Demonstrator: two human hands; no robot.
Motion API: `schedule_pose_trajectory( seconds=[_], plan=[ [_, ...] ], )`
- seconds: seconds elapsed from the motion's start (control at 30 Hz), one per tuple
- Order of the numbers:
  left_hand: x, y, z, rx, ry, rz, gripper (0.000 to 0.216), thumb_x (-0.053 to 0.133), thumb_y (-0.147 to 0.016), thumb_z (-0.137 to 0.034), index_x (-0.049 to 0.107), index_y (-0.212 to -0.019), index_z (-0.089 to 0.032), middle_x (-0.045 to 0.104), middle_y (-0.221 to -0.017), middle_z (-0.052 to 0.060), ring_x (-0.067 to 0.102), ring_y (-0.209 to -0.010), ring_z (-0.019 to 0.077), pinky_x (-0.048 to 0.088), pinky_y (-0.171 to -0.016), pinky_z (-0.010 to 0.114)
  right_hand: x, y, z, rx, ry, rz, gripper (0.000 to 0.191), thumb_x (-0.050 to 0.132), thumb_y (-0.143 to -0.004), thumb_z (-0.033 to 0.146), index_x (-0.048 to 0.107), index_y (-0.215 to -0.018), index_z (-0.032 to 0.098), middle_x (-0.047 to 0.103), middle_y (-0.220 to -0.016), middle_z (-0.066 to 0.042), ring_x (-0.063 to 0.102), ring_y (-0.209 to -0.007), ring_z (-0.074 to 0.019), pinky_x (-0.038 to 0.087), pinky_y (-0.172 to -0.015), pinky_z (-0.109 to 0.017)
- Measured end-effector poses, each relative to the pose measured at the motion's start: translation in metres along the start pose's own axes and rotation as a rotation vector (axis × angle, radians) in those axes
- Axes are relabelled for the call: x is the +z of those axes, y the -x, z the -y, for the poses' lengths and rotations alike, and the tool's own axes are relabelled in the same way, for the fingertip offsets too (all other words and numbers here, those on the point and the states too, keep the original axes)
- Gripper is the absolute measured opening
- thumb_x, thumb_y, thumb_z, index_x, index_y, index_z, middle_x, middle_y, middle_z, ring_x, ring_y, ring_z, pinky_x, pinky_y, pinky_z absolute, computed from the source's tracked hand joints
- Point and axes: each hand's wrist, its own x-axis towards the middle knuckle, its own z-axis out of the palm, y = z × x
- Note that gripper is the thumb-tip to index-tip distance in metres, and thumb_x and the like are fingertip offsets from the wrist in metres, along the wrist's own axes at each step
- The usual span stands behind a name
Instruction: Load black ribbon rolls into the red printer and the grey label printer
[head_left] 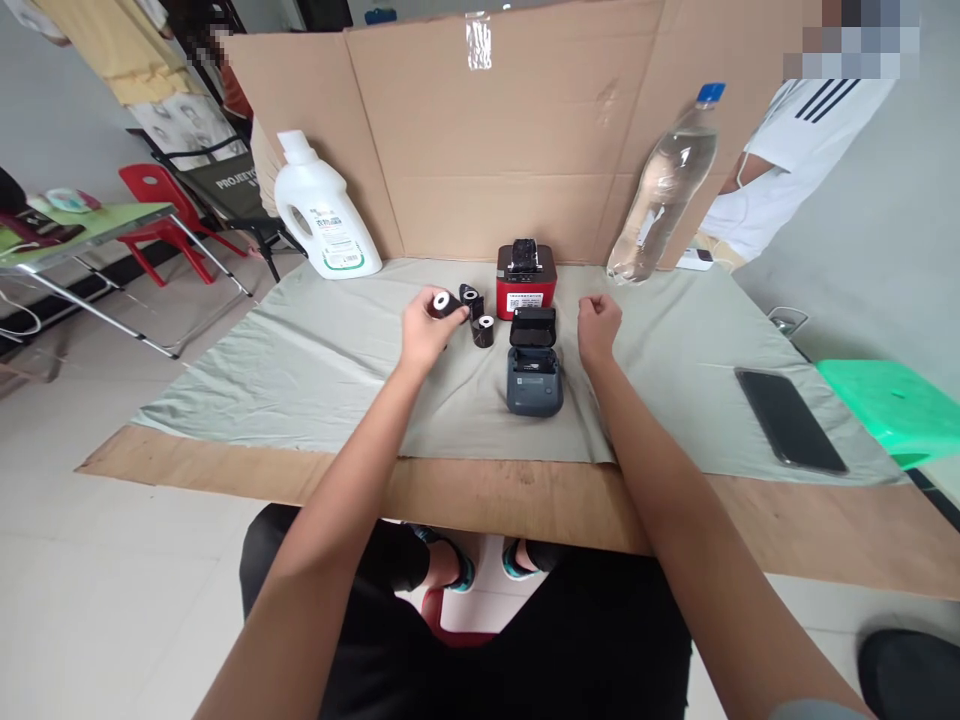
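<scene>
My left hand is closed round a small black roll with a white core, held just above the grey cloth. Two more black rolls sit right beside it. A dark grey label printer with its lid raised lies in the middle of the cloth. Behind it stands a red printer with a black top. My right hand is curled into a fist to the right of the grey printer, holding nothing that I can see.
A cardboard screen stands behind the cloth. A white detergent bottle stands at the back left, a clear water bottle leans at the back right. A black phone lies on the right, a green stool beyond it. Another person in a white shirt sits far right.
</scene>
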Motion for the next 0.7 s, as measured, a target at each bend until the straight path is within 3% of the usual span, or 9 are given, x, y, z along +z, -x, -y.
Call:
schedule_pose_trajectory(
  seconds=[0.17,0.3,0.4,0.5,0.63,0.7],
  plan=[
    [-0.009,-0.078,0.015,-0.061,-0.497,0.162,0.026,0.083,-0.071,-0.03,0.062,-0.081,-0.019,0.067,-0.083,0.001,0.06,-0.082,0.018,0.049,-0.08,0.03,0.002,0.011,-0.026,0.088,0.064,-0.087,0.009,0.051,-0.082,0.019,0.056,-0.075,0.021,0.055,-0.068,0.003,0.05,-0.068,-0.0154,0.04,-0.073,-0.031],
    [-0.005,-0.109,0.03,-0.203,-0.87,0.36,0.023,0.08,-0.075,-0.032,0.071,-0.092,-0.02,0.074,-0.096,0.005,0.067,-0.098,0.0243,0.051,-0.084,0.03,0.003,0.01,-0.03,0.071,0.08,-0.046,0.009,0.051,-0.082,0.022,0.057,-0.076,0.021,0.058,-0.07,0.002,0.053,-0.071,-0.0168,0.042,-0.076,-0.032],
    [-0.003,-0.113,0.039,-0.271,-0.965,0.436,0.03,0.083,-0.072,-0.035,0.076,-0.097,-0.019,0.076,-0.097,0.005,0.07,-0.099,0.0274,0.053,-0.082,0.03,0.002,0.008,-0.033,0.076,0.085,-0.033,0.008,0.051,-0.081,0.023,0.058,-0.077,0.022,0.06,-0.071,0.001,0.055,-0.073,-0.0182,0.043,-0.079,-0.033],
    [-0.003,-0.107,0.047,-0.285,-0.995,0.477,0.037,0.077,-0.08,-0.036,0.076,-0.112,-0.017,0.078,-0.11,0.009,0.071,-0.105,0.0285,0.054,-0.083,0.03,0.003,0.008,-0.035,0.073,0.084,-0.028,0.009,0.051,-0.081,0.024,0.059,-0.078,0.022,0.061,-0.073,0.001,0.056,-0.074,-0.0188,0.044,-0.08,-0.033],
    [-0.003,-0.097,0.051,-0.268,-1.053,0.515,0.055,0.064,-0.093,-0.038,0.059,-0.144,-0.018,0.071,-0.133,0.017,0.069,-0.118,0.0326,0.055,-0.091,0.035,0.003,0.008,-0.036,0.073,0.088,-0.021,0.009,0.051,-0.081,0.024,0.059,-0.077,0.022,0.062,-0.073,0.0,0.055,-0.074,-0.0188,0.044,-0.08,-0.034],
    [-0.005,-0.095,0.05,-0.262,-1.074,0.537,0.059,0.058,-0.098,-0.042,0.052,-0.151,-0.018,0.069,-0.137,0.02,0.067,-0.122,0.0357,0.055,-0.095,0.04,0.004,0.009,-0.036,0.074,0.083,-0.021,0.009,0.051,-0.081,0.024,0.059,-0.077,0.022,0.061,-0.072,0.001,0.055,-0.073,-0.0184,0.043,-0.079,-0.034]
  ],
)
